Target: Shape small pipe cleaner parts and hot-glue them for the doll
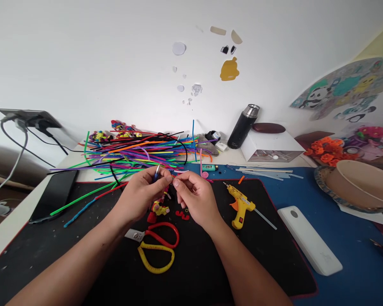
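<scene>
Your L hand has its fingers closed on a blue metal-tipped tool, approx. ctr. above the black mat; your R hand has thumb & index together beside it, anything btwn. too small to tell. Scissors lie nearer you, w/ faint marks on the yellow handle, illegible; glue gun to the R, no. & brand unreadable.

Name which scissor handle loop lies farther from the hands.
The yellow loop; the red loop lies above it in the picture, closer to left hand and right hand.
</scene>
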`<action>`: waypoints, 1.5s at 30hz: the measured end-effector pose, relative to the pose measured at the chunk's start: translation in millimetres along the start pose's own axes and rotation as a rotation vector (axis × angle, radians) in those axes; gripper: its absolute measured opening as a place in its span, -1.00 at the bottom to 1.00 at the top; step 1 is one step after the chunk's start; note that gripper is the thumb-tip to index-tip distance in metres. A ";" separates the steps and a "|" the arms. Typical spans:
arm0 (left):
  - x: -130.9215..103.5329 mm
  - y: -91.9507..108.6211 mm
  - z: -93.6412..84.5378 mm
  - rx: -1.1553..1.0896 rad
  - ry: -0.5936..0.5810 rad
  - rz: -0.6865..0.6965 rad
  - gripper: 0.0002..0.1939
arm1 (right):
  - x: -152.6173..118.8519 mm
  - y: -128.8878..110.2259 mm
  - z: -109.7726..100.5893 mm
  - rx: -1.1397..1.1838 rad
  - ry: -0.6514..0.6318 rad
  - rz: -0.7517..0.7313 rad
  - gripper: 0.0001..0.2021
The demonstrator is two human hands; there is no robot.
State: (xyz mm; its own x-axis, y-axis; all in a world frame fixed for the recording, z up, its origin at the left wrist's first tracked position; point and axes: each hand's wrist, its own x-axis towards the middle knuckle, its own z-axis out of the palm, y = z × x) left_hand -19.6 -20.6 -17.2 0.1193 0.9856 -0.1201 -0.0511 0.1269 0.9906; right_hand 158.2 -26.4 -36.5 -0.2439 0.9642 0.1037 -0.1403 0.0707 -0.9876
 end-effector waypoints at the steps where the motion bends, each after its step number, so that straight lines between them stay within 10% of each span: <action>1: 0.1 0.1 0.6 -0.007 0.003 -0.003 -0.58 | -0.1 -0.4 -0.1 0.004 -0.001 0.004 -0.67; 19: 12.1 17.6 -12.1 -0.173 0.144 0.136 -0.66 | -4.4 -0.6 6.7 0.025 0.012 0.068 -0.55; 31: 8.6 29.7 -18.4 -0.280 0.125 0.188 -0.71 | -94.0 7.8 31.3 -1.156 -0.498 -0.099 -0.70; 45: 7.9 30.6 -21.2 -0.362 0.044 0.174 -0.64 | -78.9 9.3 39.0 -1.347 -0.604 -0.017 -0.73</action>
State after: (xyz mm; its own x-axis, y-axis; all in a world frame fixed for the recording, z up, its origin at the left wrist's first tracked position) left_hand -41.2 -6.5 10.8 0.0359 0.9987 0.0369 -0.4140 -0.0188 0.9101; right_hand 138.7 -111.8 -49.2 -0.6527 0.7345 -0.1856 0.7477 0.5852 -0.3137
